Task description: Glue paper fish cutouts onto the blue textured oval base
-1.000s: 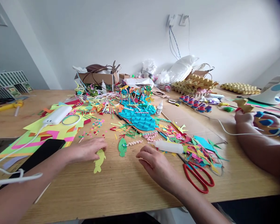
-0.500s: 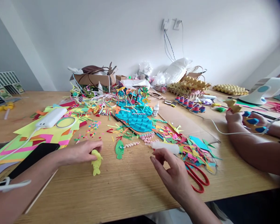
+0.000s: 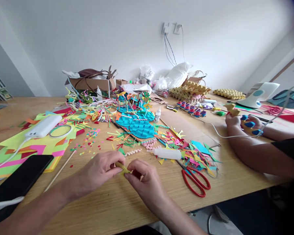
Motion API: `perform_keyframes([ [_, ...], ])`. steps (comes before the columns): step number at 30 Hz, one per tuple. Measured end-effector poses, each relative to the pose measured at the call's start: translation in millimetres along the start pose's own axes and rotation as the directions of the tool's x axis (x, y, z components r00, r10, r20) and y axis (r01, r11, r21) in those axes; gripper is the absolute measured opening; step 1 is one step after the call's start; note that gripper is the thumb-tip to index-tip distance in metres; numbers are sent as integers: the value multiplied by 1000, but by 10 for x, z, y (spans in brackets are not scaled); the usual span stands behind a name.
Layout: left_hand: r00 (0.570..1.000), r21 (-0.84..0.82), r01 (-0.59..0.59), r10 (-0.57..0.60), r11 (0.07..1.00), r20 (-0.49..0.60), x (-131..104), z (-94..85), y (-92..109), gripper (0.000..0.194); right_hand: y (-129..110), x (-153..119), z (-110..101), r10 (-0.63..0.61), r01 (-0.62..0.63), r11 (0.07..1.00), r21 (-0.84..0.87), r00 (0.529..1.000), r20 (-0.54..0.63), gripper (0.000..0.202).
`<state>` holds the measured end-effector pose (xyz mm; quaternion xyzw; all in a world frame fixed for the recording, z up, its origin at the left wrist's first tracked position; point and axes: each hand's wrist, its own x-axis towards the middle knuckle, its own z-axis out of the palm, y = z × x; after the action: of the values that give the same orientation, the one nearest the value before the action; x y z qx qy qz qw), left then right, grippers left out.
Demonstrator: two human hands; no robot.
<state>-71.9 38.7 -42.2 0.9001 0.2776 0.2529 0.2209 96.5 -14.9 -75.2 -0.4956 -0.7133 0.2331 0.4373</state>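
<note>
Between my two hands is a yellow paper fish (image 3: 122,167), seen nearly edge-on above the table. My left hand (image 3: 104,168) pinches its left end. The fingertips of my right hand (image 3: 144,176) close on its other end. Just behind my hands a green paper fish (image 3: 122,151) shows only in part, with a pink-and-white twisted strip (image 3: 133,152) beside it. A translucent squeeze bottle (image 3: 167,153) lies on its side behind my right hand. To the right, red-handled scissors (image 3: 194,181) rest among coloured paper scraps (image 3: 201,160).
Left are a black phone (image 3: 24,186), a wooden stick (image 3: 60,171), a white power bank (image 3: 43,126) and coloured paper sheets (image 3: 5,169). Blue scalloped pieces (image 3: 142,129) and a glue bottle (image 3: 157,115) stand behind. At right, another person's hands (image 3: 234,122) hold painted egg-carton pieces (image 3: 250,125).
My left hand has carried the yellow fish rightward and turned it from hanging to nearly edge-on. My right hand has moved left and taken its other end. The view has shifted slightly right.
</note>
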Motion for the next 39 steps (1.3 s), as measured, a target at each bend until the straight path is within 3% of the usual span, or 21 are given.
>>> perform_keyframes([
  [1,992,65,-107,111,992,-67,-36,11,25,16,7,-6,-4,-88,86,996,-28,994,-64,9],
  [3,936,200,-296,325,934,-135,-127,17,81,19,15,-32,-35,-269,254,961,-107,951,-155,13],
  [6,879,354,-400,463,845,-111,-262,18,140,24,21,-81,-88,-441,400,891,-213,874,-203,15],
  [11,856,426,-402,498,810,-141,-340,79,89,24,61,-119,-95,-490,423,859,-289,842,-223,15],
  [14,865,406,-384,477,830,-157,-316,109,60,24,73,-118,-76,-500,427,848,-314,840,-210,14],
  [20,879,385,-385,461,839,-125,-293,93,77,24,83,-160,-55,-444,386,881,-272,875,-196,13],
  [28,898,334,-346,413,877,-155,-317,144,42,25,96,-203,-40,-415,356,864,-355,904,-104,17],
  [31,928,209,-266,309,941,-207,-268,218,14,24,53,-176,-38,-291,268,941,-209,952,-91,15],
  [34,984,-84,57,-70,995,-162,-179,297,-11,13,4,-140,-38,33,-33,998,51,999,-3,6],
  [36,950,-301,287,-310,910,-31,-125,342,-24,5,-13,-122,-40,206,-220,964,148,973,104,6],
  [39,899,-508,427,-414,748,146,-94,416,-42,3,-1,-117,-40,317,-337,934,116,934,165,1],
])
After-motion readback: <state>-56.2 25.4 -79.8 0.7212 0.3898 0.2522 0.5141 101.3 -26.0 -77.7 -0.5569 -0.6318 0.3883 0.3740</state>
